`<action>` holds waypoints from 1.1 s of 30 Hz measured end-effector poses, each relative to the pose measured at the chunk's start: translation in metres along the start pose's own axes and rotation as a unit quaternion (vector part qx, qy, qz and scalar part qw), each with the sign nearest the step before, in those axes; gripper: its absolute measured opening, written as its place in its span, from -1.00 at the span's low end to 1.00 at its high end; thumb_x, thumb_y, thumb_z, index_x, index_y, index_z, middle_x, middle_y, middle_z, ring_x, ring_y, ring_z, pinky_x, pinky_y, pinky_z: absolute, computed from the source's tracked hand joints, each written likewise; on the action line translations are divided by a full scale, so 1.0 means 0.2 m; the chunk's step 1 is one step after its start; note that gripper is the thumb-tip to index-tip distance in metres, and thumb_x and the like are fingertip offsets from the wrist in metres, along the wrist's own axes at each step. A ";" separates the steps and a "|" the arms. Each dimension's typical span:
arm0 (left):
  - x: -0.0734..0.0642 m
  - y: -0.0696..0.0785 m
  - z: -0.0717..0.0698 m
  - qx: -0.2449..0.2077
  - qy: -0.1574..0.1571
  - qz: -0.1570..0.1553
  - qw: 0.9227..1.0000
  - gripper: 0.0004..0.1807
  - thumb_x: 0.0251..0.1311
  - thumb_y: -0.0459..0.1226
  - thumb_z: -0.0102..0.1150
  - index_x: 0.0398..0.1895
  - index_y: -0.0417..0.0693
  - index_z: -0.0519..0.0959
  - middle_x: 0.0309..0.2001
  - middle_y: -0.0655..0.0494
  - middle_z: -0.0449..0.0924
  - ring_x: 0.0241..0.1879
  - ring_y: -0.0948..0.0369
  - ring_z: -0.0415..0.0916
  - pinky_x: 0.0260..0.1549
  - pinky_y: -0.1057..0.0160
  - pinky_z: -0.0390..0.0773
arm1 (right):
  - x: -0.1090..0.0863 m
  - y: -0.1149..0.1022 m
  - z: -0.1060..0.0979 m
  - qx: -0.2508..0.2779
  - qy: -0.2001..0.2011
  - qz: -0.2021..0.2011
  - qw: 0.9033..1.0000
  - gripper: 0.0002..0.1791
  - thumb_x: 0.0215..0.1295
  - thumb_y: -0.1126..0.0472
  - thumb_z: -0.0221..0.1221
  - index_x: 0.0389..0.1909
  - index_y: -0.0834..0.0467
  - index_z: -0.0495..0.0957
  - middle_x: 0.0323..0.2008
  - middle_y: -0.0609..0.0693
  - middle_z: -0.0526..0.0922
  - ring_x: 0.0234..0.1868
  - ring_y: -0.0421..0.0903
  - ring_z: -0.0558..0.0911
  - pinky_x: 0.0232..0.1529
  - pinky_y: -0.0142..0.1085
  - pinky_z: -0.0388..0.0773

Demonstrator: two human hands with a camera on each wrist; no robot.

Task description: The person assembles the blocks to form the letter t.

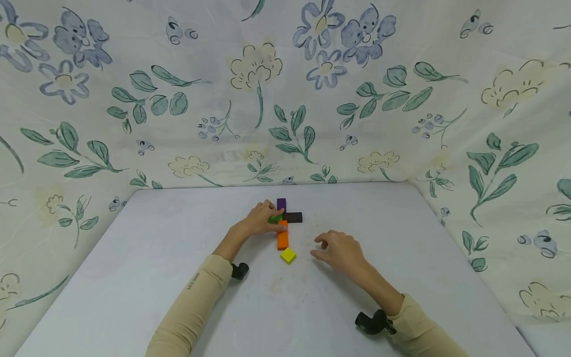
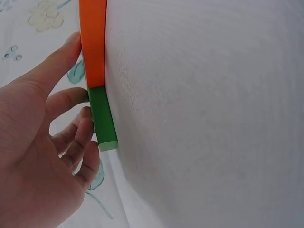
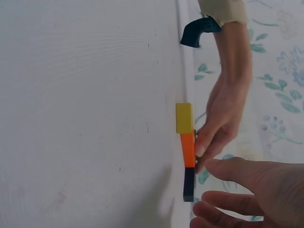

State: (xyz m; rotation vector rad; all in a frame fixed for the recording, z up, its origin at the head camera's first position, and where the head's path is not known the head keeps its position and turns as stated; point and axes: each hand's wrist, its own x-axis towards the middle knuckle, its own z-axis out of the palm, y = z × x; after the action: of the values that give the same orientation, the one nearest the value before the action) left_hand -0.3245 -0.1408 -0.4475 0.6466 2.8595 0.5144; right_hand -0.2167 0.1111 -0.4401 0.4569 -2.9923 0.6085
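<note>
My left hand [image 1: 262, 218] is over several coloured blocks lying flat on the table. Its thumb touches the orange block [image 1: 283, 241], and the index fingertip is at the green block [image 2: 102, 116]; its other fingers are loosely bent. A purple block [image 1: 281, 205] lies beyond, with a black block [image 1: 293, 217] crosswise at its near end. A yellow block [image 1: 288, 256], turned like a diamond, lies at the near end of the orange one. My right hand [image 1: 342, 252] hovers to the right of the blocks, thumb and fingers apart, holding nothing.
The white table [image 1: 134, 277] reaches back to a hanging floral cloth [image 1: 200, 99]. A black wrist camera [image 1: 241, 271] is on the left forearm, and another black camera [image 1: 372, 322] is on the right one.
</note>
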 end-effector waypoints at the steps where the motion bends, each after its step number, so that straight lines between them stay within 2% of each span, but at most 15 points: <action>1: 0.00 0.00 0.00 0.000 0.000 0.001 1.000 -0.26 0.15 0.12 0.29 0.37 0.04 0.40 0.16 -0.12 0.39 0.05 0.02 0.29 -0.01 0.12 0.43 | 0.00 0.00 0.00 0.000 0.000 0.002 1.000 -0.62 0.11 -0.04 0.41 -0.10 0.06 0.72 -0.36 -0.06 0.71 -0.49 -0.20 0.50 -0.55 -0.41 0.44; 7: -0.01 0.01 0.00 0.001 -0.001 0.000 1.000 -0.26 0.15 0.12 0.29 0.36 0.05 0.40 0.16 -0.12 0.39 0.06 0.02 0.29 0.00 0.12 0.43 | 0.01 0.03 -0.02 0.007 0.008 0.008 1.000 -0.62 0.11 -0.03 0.41 -0.09 0.08 0.72 -0.34 -0.03 0.72 -0.49 -0.20 0.51 -0.57 -0.41 0.44; 16: 0.00 0.01 0.00 0.008 0.002 0.002 1.000 -0.26 0.16 0.12 0.28 0.36 0.04 0.40 0.16 -0.13 0.39 0.05 0.02 0.30 -0.01 0.12 0.45 | 0.01 0.07 -0.04 0.007 0.033 0.026 0.999 -0.45 0.09 -0.04 0.42 0.06 0.15 0.63 -0.29 0.00 0.70 -0.53 -0.19 0.46 -0.62 -0.42 0.38; 26: -0.01 0.01 -0.01 0.005 0.000 0.002 1.000 -0.26 0.16 0.12 0.29 0.36 0.04 0.40 0.16 -0.13 0.39 0.04 0.02 0.29 -0.02 0.11 0.44 | 0.01 0.12 -0.04 -0.010 0.049 0.034 0.998 -0.39 0.09 -0.08 0.41 0.11 0.17 0.60 -0.12 0.11 0.66 -0.35 -0.11 0.57 -0.53 -0.36 0.50; 33: -0.01 0.02 -0.01 0.003 -0.001 -0.003 1.000 -0.26 0.16 0.13 0.29 0.37 0.05 0.39 0.17 -0.12 0.38 0.06 0.02 0.29 0.01 0.11 0.44 | 0.02 0.14 -0.04 -0.005 0.044 0.036 0.998 -0.38 0.09 -0.07 0.41 0.12 0.20 0.60 -0.07 0.16 0.63 -0.40 -0.13 0.48 -0.57 -0.38 0.36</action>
State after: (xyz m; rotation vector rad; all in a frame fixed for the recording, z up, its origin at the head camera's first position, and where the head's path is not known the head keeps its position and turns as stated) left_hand -0.3214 -0.1397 -0.4440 0.6378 2.8610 0.5036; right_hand -0.2290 0.1380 -0.4420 0.3130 -2.9379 0.6009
